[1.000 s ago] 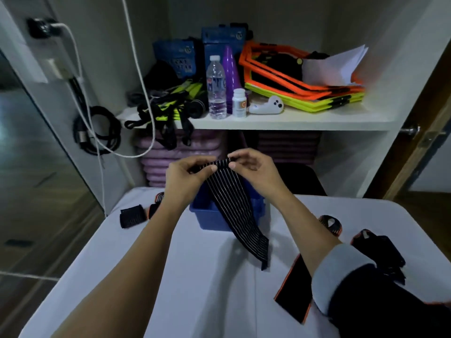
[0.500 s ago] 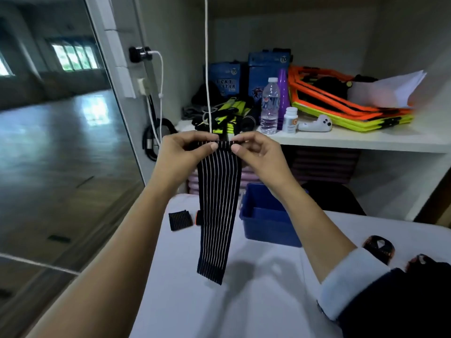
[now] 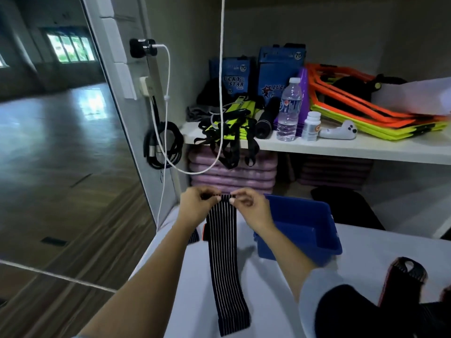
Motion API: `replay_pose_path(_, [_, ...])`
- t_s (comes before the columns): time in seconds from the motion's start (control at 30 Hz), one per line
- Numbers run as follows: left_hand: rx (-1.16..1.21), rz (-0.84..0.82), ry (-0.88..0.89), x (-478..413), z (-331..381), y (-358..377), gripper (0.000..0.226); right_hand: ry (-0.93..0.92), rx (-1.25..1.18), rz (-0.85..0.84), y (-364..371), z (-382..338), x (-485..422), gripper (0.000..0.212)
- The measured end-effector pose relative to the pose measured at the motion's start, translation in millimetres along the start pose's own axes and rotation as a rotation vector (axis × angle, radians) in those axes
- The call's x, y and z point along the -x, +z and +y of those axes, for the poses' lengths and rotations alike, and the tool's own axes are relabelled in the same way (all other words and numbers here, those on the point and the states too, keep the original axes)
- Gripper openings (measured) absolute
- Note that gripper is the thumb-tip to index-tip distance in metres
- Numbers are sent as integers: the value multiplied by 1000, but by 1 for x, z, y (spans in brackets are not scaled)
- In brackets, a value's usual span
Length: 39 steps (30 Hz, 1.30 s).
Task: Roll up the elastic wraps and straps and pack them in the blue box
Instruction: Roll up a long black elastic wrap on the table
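Note:
A long black elastic wrap (image 3: pixel 225 259) with thin white stripes stretches from my hands down toward the near edge of the white table (image 3: pixel 268 301). My left hand (image 3: pixel 196 206) and my right hand (image 3: pixel 249 207) pinch its top end from either side, just left of the blue box (image 3: pixel 314 230). The box's visible inside looks bare. Another dark strap with an orange edge (image 3: pixel 402 279) lies at the right, and a small striped piece (image 3: pixel 194 236) peeks out behind my left forearm.
A white shelf (image 3: pixel 341 146) behind the table carries a water bottle (image 3: pixel 289 109), a pill bottle, yellow and black straps, blue cartons and orange and yellow frames. A white cable (image 3: pixel 220 93) hangs in front. Purple mats are stacked below. A glass wall stands at the left.
The camera has tilted and turned left. My hands have lowered with the wrap, whose lower end now lies on the table instead of hanging in the air.

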<state>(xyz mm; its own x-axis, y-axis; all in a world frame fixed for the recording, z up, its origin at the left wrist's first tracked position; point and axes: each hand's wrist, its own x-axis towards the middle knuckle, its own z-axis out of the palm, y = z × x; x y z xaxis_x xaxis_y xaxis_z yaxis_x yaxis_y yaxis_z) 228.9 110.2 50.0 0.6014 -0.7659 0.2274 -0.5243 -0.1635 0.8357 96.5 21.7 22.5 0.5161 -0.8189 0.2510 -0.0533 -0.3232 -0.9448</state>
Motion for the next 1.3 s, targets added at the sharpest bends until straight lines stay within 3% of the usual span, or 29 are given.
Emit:
replay_pose_path(0.3, [-27,-47,-170,-45,-102,45,9,159,77,28,59,103,-42,13])
replay_pose_path(0.5, [0,-78,-228,-69,-144,67,19,220,74,76,77,146,-64,13])
replay_pose_path(0.73, [43,-112,-274,-78,-164,84,42,296,-8,51,74,173,-73,51])
replay_pose_path(0.97, [8,-129,-225,-51,-168,85,33,304,-25,6,73,180,-52,39])
replay_pose_path(1.17, [-69,-233,-209,29,-178,91,26,271,168,-184,51,188,40,28])
replay_pose_path(1.3, [-165,-404,-209,94,-184,97,25,218,381,-440,27,200,107,26])
